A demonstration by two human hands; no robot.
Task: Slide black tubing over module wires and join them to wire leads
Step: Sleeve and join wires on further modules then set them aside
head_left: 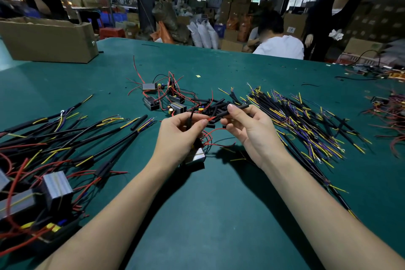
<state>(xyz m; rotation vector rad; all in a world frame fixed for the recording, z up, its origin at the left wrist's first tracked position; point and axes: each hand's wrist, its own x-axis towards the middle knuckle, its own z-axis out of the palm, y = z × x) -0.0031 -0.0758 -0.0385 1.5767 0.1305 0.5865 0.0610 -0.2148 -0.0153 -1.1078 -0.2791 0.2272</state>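
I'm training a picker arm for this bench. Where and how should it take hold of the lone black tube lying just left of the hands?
Grip the black tube at its middle, coming from straight above with the jaws across its narrow width. It lies flat on the green mat, slanting up to the right. Yellow-tipped leads lie close along its right side, so its ends and that flank look crowded.

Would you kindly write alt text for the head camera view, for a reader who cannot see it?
Over a green table, a person's right hand pinches a black tube while the left hand pinches red wires at its near end. A module lies below the left hand, with finished assemblies at left and wire leads at right.
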